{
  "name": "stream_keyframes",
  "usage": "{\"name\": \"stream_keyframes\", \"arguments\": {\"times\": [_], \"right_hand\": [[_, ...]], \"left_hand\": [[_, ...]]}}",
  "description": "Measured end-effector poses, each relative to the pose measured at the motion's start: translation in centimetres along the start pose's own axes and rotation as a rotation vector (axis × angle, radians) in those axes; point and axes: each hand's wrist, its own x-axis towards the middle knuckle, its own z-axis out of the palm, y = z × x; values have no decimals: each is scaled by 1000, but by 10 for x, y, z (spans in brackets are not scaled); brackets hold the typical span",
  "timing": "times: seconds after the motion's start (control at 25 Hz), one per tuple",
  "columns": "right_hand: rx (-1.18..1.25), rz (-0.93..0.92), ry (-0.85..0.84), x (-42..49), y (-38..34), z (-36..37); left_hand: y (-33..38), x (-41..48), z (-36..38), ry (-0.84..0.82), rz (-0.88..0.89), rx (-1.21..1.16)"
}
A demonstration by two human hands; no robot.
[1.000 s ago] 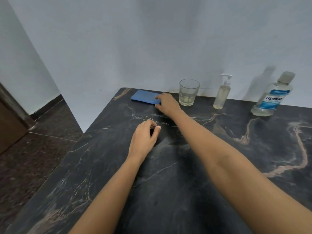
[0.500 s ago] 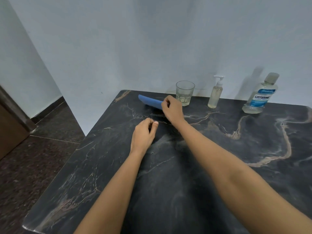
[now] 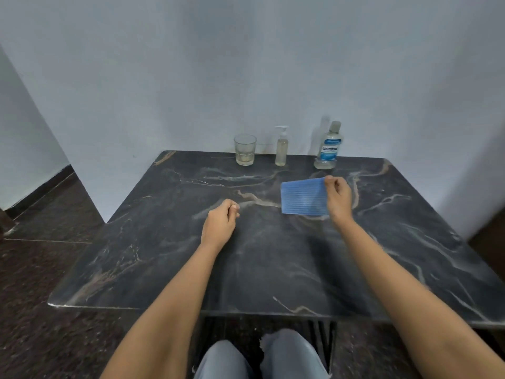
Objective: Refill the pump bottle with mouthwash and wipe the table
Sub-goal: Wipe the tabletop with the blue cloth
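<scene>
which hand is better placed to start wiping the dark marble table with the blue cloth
Probably the right. The right hand pinches the blue ribbed cloth by its edge over the dark marble table; the left hand is curled, holds nothing, and lies apart from it.

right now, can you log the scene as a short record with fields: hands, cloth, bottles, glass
left hand: fingers curled, nothing seen in it, low over the table
right hand: pinches the cloth at its top right corner
cloth: blue, spread open, right of centre; touching the table or not, cannot tell
glass: upright at the back edge, a little pale liquid in it
pump bottle: upright, right of the glass, pump on
mouthwash bottle: upright, right of the pump bottle, cap on
</scene>
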Motion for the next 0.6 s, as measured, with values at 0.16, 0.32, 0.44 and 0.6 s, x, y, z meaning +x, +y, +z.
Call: {"name": "stream_keyframes", "arguments": {"times": [0.16,0.32,0.44,0.6], "right_hand": [[-130,-155,81,-29,2,-95],[-296,-332,-58,-73,15,-159],[-429,-343,-355,-102,30,-179],[-532,-321,-616,-114,35,-175]], "left_hand": [[46,-45,28,-26,59,-57],[83,-86,61,-102,155,-108],[92,-105,77,-174,189,-57],[96,-121,88,-169,226,-24]]}}
